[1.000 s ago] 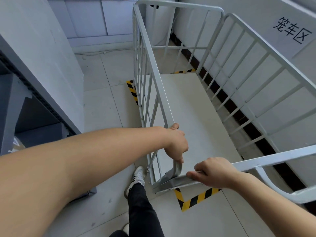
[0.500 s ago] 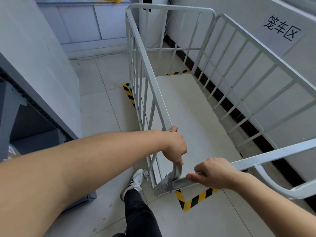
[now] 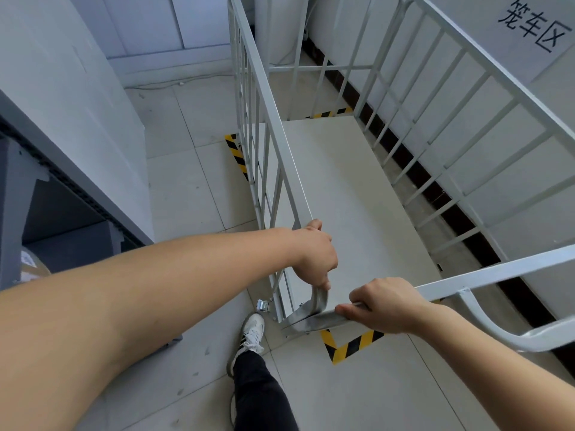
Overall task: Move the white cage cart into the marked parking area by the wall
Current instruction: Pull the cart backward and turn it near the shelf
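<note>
Head view: the white cage cart [image 3: 275, 129] stands lengthwise along the right-hand wall [image 3: 529, 169], its right barred side close beside the dark skirting. Its bare platform lies between yellow-and-black tape marks on the floor. Three pieces show: one corner [image 3: 348, 348] just outside the cart's near edge, one [image 3: 236, 152] at the foot of the left barred side, and one [image 3: 329, 113] past the far edge.

A strip of tiled floor [image 3: 186, 188] runs open between the cart's left side and the one grey cabinet [image 3: 62, 98] on the left.

Both hands hold the cart. The left hand [image 3: 314, 256] has its fingers wrapped round the left top rail at the near corner, and the right hand [image 3: 384, 303] has its fingers curled round the near cross rail.

One paper sign [image 3: 533, 26] hangs on the wall. One white shoe [image 3: 252, 334] stands beside the cart's near left corner.
</note>
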The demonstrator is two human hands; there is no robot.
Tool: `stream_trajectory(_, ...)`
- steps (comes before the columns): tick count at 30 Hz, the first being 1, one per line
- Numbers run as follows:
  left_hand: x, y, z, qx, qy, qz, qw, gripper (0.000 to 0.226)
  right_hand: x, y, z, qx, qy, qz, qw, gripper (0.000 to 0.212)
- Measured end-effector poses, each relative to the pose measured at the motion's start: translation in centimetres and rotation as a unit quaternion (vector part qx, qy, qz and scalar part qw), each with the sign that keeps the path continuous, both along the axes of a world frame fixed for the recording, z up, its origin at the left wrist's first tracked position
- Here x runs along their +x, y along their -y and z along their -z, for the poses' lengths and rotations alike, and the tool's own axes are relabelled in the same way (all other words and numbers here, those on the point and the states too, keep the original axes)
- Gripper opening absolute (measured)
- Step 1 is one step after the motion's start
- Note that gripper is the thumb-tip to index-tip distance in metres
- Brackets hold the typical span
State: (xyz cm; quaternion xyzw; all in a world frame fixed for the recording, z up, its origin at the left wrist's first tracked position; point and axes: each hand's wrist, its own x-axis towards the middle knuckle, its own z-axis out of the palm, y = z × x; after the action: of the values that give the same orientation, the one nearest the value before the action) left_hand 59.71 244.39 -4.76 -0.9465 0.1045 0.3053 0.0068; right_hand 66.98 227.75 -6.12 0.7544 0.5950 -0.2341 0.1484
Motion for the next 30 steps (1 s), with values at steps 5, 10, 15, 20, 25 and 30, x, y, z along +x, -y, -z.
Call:
stream_trajectory(5, 0.0, 0.0, 0.2, -0.002, 0.010, 0.004, 1.000, 0.035, -0.2, 0.0, -0.2, -0.005, 0.000, 0.000, 1.000, 0.057)
stream_trajectory(10, -0.2, -0.1, 0.5, -0.014, 0.034, 0.001, 0.999, 0.036, 0.0, 0.0, -0.3, -0.007, -0.007, -0.004, 1.000, 0.057)
stream_trajectory(15, -0.2, -0.1, 1.0, -0.020, 0.046, -0.004, 0.999, 0.036, 0.2, 0.3, 0.2, -0.003, -0.026, 0.000, 1.000, 0.062)
stream_trajectory(20, -0.1, -0.1, 1.2, -0.018, 0.043, -0.012, 0.999, 0.033, 1.0, 0.4, 0.1, 0.010, -0.046, 0.012, 0.999, 0.065)
stream_trajectory(25, 0.1, 0.0, 1.2, -0.018, 0.046, -0.022, 0.999, 0.032, 1.8, 0.8, 0.2, 0.032, 0.015, 0.054, 0.998, 0.067)
stream_trajectory(30, 0.1, 0.1, 1.3, -0.014, 0.051, -0.021, 0.998, 0.030, 1.5, 1.1, 0.7, 0.064, 0.040, 0.056, 0.996, 0.055)
